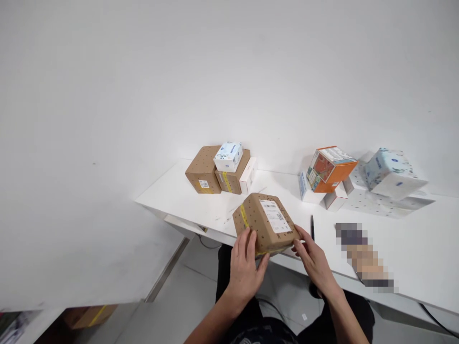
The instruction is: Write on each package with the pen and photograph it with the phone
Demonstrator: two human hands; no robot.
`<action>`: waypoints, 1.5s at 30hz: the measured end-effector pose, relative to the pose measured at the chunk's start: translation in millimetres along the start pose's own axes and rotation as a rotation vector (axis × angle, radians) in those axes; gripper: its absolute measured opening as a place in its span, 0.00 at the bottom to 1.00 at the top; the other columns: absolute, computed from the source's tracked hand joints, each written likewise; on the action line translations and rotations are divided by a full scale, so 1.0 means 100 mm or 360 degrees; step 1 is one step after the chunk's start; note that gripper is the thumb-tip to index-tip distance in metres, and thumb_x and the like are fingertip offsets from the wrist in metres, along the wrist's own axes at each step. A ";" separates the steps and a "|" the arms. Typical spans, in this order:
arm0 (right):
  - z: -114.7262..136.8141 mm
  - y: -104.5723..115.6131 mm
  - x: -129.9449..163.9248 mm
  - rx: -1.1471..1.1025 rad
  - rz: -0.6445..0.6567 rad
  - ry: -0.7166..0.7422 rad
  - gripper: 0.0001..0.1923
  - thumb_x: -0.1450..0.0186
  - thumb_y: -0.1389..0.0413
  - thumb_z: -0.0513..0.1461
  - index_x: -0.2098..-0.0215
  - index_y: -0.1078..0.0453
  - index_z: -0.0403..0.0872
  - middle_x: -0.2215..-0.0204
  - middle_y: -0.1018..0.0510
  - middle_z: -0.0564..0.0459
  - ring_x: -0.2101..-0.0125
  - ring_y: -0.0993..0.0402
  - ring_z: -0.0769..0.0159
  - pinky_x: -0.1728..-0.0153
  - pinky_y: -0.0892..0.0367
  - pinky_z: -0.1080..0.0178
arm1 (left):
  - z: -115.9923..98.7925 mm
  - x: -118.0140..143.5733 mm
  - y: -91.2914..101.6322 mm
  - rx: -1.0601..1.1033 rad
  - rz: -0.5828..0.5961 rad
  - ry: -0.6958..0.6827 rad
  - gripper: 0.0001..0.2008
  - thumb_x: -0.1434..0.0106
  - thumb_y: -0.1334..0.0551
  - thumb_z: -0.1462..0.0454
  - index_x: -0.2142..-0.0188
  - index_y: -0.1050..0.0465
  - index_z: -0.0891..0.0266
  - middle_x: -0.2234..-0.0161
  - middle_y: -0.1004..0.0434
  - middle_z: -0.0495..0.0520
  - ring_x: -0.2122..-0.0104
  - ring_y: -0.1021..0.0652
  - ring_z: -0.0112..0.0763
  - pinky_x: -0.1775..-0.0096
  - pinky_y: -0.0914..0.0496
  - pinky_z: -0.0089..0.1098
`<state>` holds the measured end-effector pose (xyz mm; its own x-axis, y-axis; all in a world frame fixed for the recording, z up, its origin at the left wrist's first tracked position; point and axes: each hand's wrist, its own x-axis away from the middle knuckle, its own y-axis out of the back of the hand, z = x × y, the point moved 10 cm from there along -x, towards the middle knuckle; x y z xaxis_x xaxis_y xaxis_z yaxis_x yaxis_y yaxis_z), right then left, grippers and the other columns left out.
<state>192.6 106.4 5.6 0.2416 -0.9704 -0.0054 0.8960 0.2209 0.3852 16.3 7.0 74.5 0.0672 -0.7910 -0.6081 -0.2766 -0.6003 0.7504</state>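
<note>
Both my hands grip a brown cardboard box (254, 224) at the front edge of the white table. It looks tilted, with a white printed label (275, 216) on its upper face and yellow tape on its side. My left hand (247, 267) has its fingers pressed on the box's near left side, thumb toward the lower edge. At the right corner, my right hand (311, 255) closes its thumb and fingers on the box. The underside of the box is hidden. A dark pen (312, 228) lies just beyond my right hand.
Against the wall at left stand cardboard boxes (202, 163) with a small blue-white box (228, 156) on top. At right are an orange box (333, 172) on white boxes and a floral tissue-like box (394, 174). A pixelated item (366, 258) lies near the table's (423, 243) front edge.
</note>
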 end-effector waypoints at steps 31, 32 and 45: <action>-0.36 0.86 -0.05 0.0516 -0.0830 0.0014 0.24 0.38 0.52 0.52 0.55 0.29 0.42 0.63 0.25 0.44 0.74 0.28 0.64 0.68 0.31 0.59 | 1.03 -0.17 -0.89 0.0813 0.0127 0.0954 0.50 0.47 0.32 0.56 0.34 0.62 0.55 0.39 0.49 0.65 0.39 0.39 0.49 0.43 0.37 0.50; -0.37 0.82 -0.06 0.0467 -0.0795 0.0000 0.24 0.38 0.51 0.52 0.55 0.29 0.42 0.63 0.25 0.44 0.74 0.28 0.65 0.69 0.31 0.59 | 1.06 -0.14 -0.96 0.0914 0.0152 0.0988 0.50 0.47 0.31 0.57 0.34 0.62 0.56 0.39 0.48 0.66 0.39 0.38 0.48 0.43 0.37 0.49; -0.15 -0.09 -0.57 -0.0093 -0.0333 0.0100 0.35 0.39 0.49 0.55 0.41 0.38 0.42 0.52 0.26 0.36 0.63 0.23 0.58 0.61 0.27 0.54 | 0.98 -0.54 -1.46 0.0878 0.0161 0.0827 0.38 0.42 0.36 0.57 0.37 0.51 0.61 0.45 0.37 0.66 0.44 0.32 0.47 0.46 0.34 0.46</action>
<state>176.4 161.5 -11.1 0.0695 -0.9880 -0.1377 0.9486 0.0228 0.3156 -40.7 148.5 -27.4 0.4206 -0.8748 -0.2405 -0.7351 -0.4840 0.4747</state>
